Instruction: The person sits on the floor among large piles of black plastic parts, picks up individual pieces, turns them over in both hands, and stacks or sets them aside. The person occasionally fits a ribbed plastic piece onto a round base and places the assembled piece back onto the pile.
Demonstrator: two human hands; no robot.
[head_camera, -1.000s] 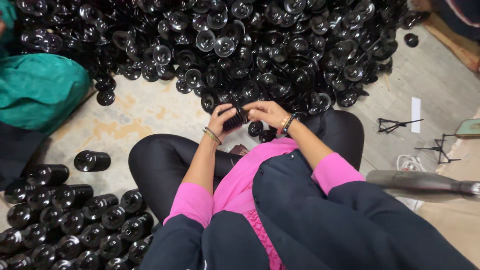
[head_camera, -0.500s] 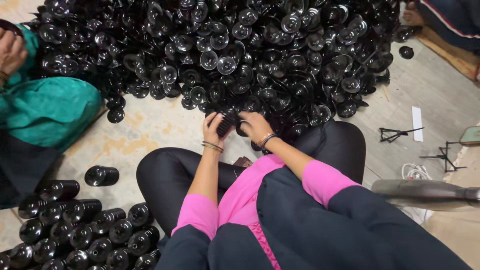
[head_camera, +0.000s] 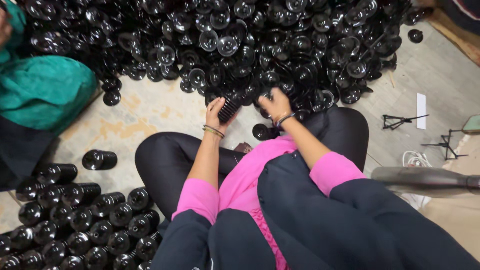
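Sitting at the far left is another person in a teal garment (head_camera: pixel 42 95), beside the bare concrete floor (head_camera: pixel 145 112). Below, at the lower left, finished stacks of black discs (head_camera: pixel 75 215) lie on their sides in rows, and one single stack (head_camera: pixel 99 159) lies apart from them. Near the middle, the left hand (head_camera: pixel 216 112) is closed around a short stack of black ribbed discs (head_camera: pixel 229 108), which it holds tilted at the edge of the big pile of loose black discs (head_camera: pixel 240 45). Just to the right, the right hand (head_camera: pixel 274 104) reaches into this pile with fingers bent; whether it grips a disc I cannot tell. At the far right, small black wire stands (head_camera: pixel 400 120) and a white strip (head_camera: pixel 421 110) lie on the floor.
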